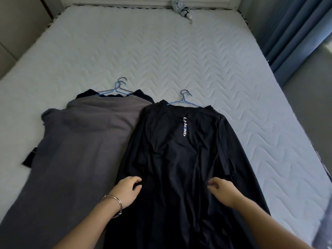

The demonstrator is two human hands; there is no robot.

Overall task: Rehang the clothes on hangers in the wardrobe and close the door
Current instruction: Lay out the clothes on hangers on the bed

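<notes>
While the left hand [128, 190] and right hand [222, 192] lie on the black shirt [179, 155], their fingers curl loosely; whether they pinch cloth I cannot tell.
The shirt lies flat on the white mattress [179, 51] with a blue hanger [185, 99] in its neck. Its edge touches a grey shirt [86, 133] on the person's left, also on blue hangers [119, 88]. A bracelet [115, 203] circles the left wrist.

Pretty dim overall, with cool bluish daylight and a brighter patch at the right edge beside the curtain [294, 33]. The mattress [179, 51] is evenly lit and shadows are soft. The black shirt [179, 159] swallows fold detail. Wide-angle bending shows at the edges, and the near right corner is blurry.
</notes>
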